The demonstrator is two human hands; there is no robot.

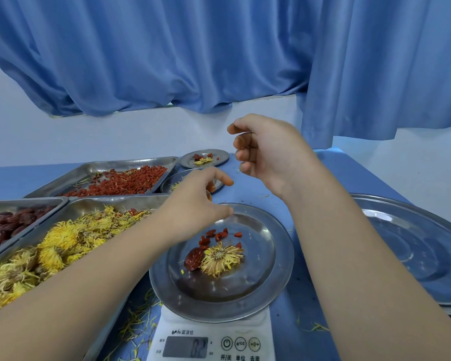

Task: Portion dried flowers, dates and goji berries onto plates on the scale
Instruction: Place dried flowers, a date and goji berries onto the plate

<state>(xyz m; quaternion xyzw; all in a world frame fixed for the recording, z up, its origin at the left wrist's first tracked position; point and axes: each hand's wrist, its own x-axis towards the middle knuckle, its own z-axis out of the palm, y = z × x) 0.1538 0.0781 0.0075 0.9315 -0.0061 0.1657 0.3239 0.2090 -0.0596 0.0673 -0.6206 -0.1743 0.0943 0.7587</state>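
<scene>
The scale (245,332) sits nearest, at the table (292,334) edge, and carries a steel plate (248,290). On the plate lie one flower (220,259), one date (193,259) and some goji berries (219,234). The flower lies flat, its centre up and its petals spread all round. The date touches the flower's left side, its long axis running from near-left to far-right. The berries are scattered just beyond both, pointing various ways. Loose petals (138,321) litter the table left of the scale.

To the left, a tray (89,201) is heaped with yellow flowers. Beside it, further left, a second tray (24,203) holds dates. On the right stands a stack of plates (414,246).

The left hand (195,201) hovers over the plate's far rim, thumb and forefinger apart, the other fingers bent under. The right hand (266,149) is raised above the table behind the plate, its fingers curled inward. I cannot tell whether it holds anything.

Beyond the flower tray, a third tray (130,162) holds goji berries with a few petals among them. To its right, a plate (172,179) partly hidden by the left hand shows yellow petals. Behind that, a farther plate (221,155) holds a flower, a date and some berries. A blue curtain (219,61) hangs at the back.
</scene>
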